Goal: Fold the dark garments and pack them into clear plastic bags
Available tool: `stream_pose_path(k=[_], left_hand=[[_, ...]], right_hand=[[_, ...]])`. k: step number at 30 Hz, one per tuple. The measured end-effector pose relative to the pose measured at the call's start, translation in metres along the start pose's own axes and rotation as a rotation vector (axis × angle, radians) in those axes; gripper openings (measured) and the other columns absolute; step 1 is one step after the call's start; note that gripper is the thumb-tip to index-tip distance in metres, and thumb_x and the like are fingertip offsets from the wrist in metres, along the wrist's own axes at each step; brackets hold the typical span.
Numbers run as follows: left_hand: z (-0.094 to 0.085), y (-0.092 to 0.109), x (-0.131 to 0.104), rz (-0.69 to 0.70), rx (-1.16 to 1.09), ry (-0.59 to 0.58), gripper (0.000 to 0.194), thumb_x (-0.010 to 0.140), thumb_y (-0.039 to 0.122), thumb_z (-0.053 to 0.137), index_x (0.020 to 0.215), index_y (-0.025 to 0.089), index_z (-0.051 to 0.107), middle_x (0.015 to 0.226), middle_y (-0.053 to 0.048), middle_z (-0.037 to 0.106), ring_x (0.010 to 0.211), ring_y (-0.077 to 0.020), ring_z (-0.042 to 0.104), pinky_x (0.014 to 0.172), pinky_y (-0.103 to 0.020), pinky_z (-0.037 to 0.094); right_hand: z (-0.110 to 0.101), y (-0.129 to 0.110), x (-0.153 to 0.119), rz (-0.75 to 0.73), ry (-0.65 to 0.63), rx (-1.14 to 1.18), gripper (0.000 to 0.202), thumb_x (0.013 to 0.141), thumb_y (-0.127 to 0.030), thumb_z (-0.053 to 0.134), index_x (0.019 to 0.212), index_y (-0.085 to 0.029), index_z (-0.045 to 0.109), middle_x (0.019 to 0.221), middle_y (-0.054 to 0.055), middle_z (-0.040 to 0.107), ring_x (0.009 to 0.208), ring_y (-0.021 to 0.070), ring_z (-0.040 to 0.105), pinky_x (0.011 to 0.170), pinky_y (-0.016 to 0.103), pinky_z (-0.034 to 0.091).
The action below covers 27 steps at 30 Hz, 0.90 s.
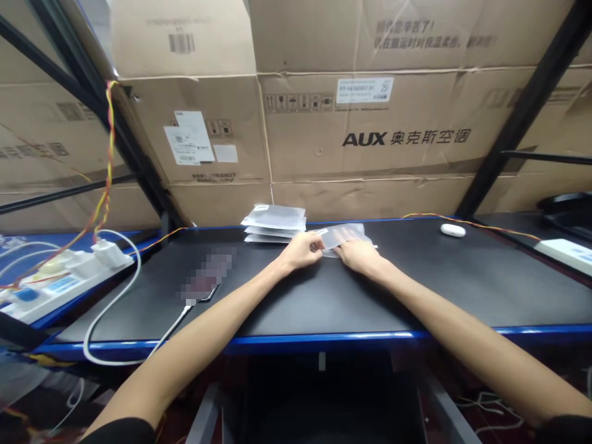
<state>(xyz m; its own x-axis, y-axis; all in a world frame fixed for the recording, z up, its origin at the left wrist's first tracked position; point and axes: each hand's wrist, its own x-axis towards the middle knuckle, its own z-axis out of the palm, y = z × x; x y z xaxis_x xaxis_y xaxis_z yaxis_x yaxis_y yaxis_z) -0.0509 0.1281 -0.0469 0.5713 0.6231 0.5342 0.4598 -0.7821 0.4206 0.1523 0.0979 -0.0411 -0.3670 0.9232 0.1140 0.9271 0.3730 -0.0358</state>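
Observation:
My left hand (pixel 303 249) pinches the left edge of a translucent white bag (pixel 358 232) near the back of the black tabletop. Beneath the bag's film, the fingers of my right hand (pixel 356 253) reach in and are spread, seen faintly through it. A small white label shows on the bag beside my left fingertips. Just behind and left of my left hand is a stack of several similar flat bags (pixel 275 219), the top one with a label.
On the left, a phone (pixel 210 277) is plugged into a white cable beside a power strip (pixel 69 274). A white earbud case (pixel 452 230) lies at the back right, near a second white strip (pixel 567 253). Cardboard (pixel 296 148) and black posts stand behind the table.

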Motion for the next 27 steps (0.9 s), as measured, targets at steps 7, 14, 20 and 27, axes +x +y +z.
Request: stream_pose_path(k=[7,14,20,27], left_hand=[[-0.006,-0.009,-0.001,-0.052,0.106,0.023,0.015,0.071,0.006,0.058,0.075,0.017,0.067,0.079,-0.003,0.067,0.073,-0.0163,0.062,0.071,-0.027,0.052],[-0.015,-0.017,-0.002,-0.068,0.231,-0.005,0.032,0.067,0.0,0.052,0.088,0.019,0.068,0.093,-0.007,0.07,0.086,-0.0235,0.066,0.081,-0.035,0.055],[-0.006,-0.001,-0.002,0.189,0.274,-0.065,0.056,0.076,0.003,0.053,0.129,0.019,0.06,0.14,-0.011,0.058,0.131,-0.026,0.053,0.111,-0.043,0.043],[0.014,0.011,-0.004,0.132,0.269,-0.217,0.03,0.089,0.024,0.06,0.116,0.023,0.071,0.132,-0.007,0.066,0.124,-0.0275,0.06,0.105,-0.041,0.049]], right_hand=[[-0.019,0.031,-0.03,-0.237,0.208,0.537,0.038,0.092,-0.043,0.054,0.115,-0.022,0.074,0.117,0.007,0.075,0.105,0.0292,0.07,0.093,0.041,0.056],[-0.018,0.082,-0.04,-0.14,0.261,0.469,0.049,0.081,-0.023,0.055,0.129,-0.02,0.067,0.125,0.007,0.071,0.107,0.0288,0.07,0.095,0.043,0.056],[-0.001,0.085,-0.038,-0.22,0.241,0.21,0.046,0.085,-0.026,0.058,0.13,-0.026,0.066,0.139,0.006,0.062,0.126,0.0292,0.059,0.109,0.046,0.046],[0.005,0.064,-0.039,-0.284,0.253,0.104,0.035,0.092,-0.023,0.051,0.118,-0.026,0.074,0.13,0.005,0.068,0.12,0.0266,0.064,0.106,0.043,0.049]])
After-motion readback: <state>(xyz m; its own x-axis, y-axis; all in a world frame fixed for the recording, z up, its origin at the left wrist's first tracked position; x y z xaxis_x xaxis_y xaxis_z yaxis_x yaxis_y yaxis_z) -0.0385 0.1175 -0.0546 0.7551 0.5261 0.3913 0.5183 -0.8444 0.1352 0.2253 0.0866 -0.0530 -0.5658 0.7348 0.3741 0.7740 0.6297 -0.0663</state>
